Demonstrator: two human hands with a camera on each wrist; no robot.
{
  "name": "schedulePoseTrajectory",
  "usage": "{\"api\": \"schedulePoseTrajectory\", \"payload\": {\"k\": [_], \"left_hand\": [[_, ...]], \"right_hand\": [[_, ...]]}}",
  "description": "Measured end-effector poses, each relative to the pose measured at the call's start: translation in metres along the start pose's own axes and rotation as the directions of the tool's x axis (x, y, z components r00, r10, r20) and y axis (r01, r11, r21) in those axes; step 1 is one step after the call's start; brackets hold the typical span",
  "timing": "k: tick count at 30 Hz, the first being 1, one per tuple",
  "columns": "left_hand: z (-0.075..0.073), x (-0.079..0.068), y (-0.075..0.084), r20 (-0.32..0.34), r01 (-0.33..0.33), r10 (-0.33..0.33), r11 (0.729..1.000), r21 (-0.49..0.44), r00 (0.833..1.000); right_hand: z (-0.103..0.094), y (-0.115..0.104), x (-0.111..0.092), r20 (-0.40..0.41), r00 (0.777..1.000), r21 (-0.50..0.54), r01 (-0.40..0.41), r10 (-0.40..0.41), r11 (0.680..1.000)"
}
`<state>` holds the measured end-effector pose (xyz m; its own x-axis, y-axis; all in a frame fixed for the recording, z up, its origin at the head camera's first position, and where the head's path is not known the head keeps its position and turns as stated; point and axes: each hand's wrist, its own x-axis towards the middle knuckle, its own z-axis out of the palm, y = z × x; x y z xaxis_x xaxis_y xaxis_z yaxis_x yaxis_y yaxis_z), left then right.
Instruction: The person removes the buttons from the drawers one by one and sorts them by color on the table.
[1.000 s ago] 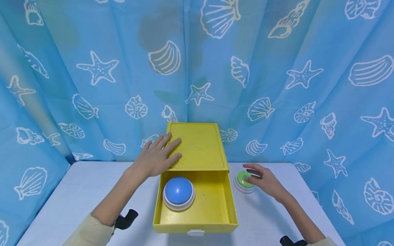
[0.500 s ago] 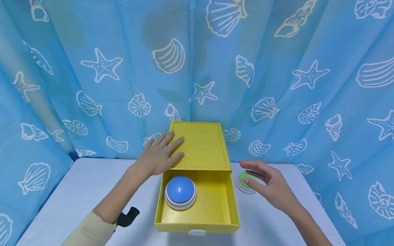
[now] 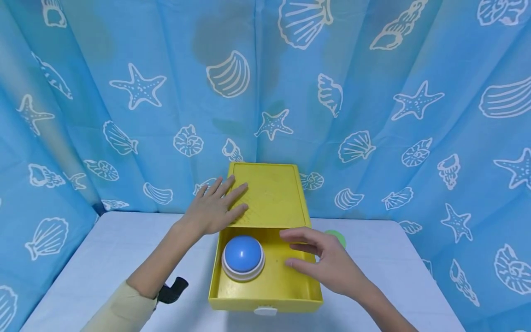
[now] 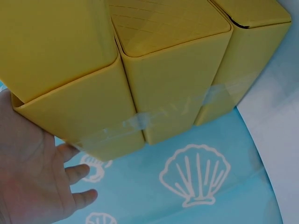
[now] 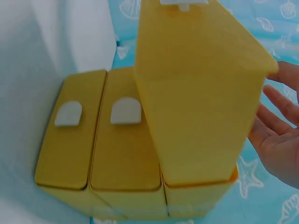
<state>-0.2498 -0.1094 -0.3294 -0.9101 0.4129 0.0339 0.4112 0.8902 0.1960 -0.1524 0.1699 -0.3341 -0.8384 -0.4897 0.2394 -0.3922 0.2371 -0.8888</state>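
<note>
A yellow drawer cabinet (image 3: pixel 274 196) stands against the curtain with its top drawer (image 3: pixel 286 291) pulled out. Inside that drawer, on its left side, lies a blue dome push button (image 3: pixel 242 253) on a white base. My left hand (image 3: pixel 210 214) rests on the left of the cabinet's top, fingers spread. My right hand (image 3: pixel 329 263) is over the drawer's right part, thumb and fingers apart and slightly bent, pointing towards the blue button and holding nothing. Behind it a green push button (image 3: pixel 337 238) shows partly, the rest hidden by the hand.
Two lower drawers with white handles (image 5: pixel 126 111) are closed below the pulled-out one. The cabinet stands on a white-covered table (image 3: pixel 137 240). A blue curtain (image 3: pixel 166 115) with shell prints hangs behind and on both sides.
My right hand has moved left from the green button to over the pulled-out drawer, without carrying anything. My left hand stays on the cabinet's top.
</note>
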Motion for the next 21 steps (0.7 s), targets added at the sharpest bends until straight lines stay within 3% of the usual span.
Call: {"api": "schedulePoseTrajectory", "payload": {"k": [7,21], "left_hand": [[0.001,0.001,0.001,-0.002,0.014,-0.014,1.0,0.017,1.0],[-0.002,-0.001,0.001,0.0,0.006,-0.006,1.0,0.027,1.0]], "right_hand": [[0.016,-0.001,0.014,0.074,0.997,0.029,-0.024,0.022,0.999],[0.032,0.006,0.039,0.156,0.985,-0.11,-0.063,0.079,0.992]]}}
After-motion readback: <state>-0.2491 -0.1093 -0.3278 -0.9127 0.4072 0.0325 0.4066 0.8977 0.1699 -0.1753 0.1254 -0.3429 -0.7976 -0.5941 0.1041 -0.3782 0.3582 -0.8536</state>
